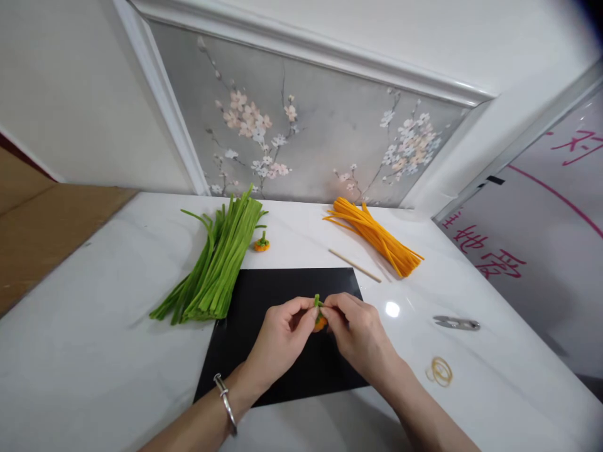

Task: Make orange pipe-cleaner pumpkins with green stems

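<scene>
Over the black mat (282, 292), my left hand (279, 336) and my right hand (360, 329) meet with thumbs and forefingers pinched. Between them is a small orange pipe-cleaner ornament (320, 324) with a green top and an upright green stem. Both hands' fingertips close on its green part, and they hide much of it. A similar orange and green ornament (262, 243) stands on the table behind the mat. To the left lies a thick bundle of green pipe cleaners (219, 267), its near end touching the mat's corner. A bundle of orange pipe cleaners (377, 235) lies at the back right.
A thin wooden stick (354, 265) lies behind the mat's right corner. On the right of the white table (94, 351) are metal thread snips (456, 323) and several yellowish rings of wire or elastic (441, 371). A flower-patterned wall panel (320, 125) borders the back; a whiteboard (541, 207) stands right.
</scene>
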{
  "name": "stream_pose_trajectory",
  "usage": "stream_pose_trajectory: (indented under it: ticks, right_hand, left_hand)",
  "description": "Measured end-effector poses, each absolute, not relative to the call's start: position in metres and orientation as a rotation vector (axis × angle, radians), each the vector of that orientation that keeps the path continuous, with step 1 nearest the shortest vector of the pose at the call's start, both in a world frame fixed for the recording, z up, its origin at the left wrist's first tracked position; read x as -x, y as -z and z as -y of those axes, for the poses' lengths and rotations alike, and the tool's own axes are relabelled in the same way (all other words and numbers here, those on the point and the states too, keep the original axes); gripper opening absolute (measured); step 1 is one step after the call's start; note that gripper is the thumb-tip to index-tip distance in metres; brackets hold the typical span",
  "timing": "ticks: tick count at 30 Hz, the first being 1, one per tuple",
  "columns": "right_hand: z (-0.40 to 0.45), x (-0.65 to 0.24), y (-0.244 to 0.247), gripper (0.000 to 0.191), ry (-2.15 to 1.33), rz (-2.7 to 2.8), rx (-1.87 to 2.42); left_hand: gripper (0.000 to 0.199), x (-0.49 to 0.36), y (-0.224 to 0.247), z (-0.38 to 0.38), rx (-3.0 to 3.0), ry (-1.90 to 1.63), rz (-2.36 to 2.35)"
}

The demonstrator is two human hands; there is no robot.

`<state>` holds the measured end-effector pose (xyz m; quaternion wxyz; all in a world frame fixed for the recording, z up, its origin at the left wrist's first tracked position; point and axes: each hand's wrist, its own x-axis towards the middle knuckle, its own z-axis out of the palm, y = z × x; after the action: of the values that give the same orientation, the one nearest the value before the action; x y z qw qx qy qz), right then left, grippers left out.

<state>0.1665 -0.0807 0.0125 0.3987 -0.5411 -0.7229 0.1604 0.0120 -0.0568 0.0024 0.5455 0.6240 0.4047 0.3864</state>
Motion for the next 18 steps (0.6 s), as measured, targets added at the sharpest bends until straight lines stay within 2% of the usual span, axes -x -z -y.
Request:
stream_pose_trajectory:
  ticks: [8, 18]
  right_hand:
    - [0.081, -0.18, -0.023, 0.019, -0.601, 1.928, 1.319]
    - [0.084, -0.181, -0.024, 0.019, -0.469, 2.077, 1.363]
  left_hand:
    - [0.012, -0.012, -0.006, 0.054, -1.348, -0.893, -0.877]
    - [0.015, -0.011, 0.0, 0.055, -1.461, -0.876, -0.855]
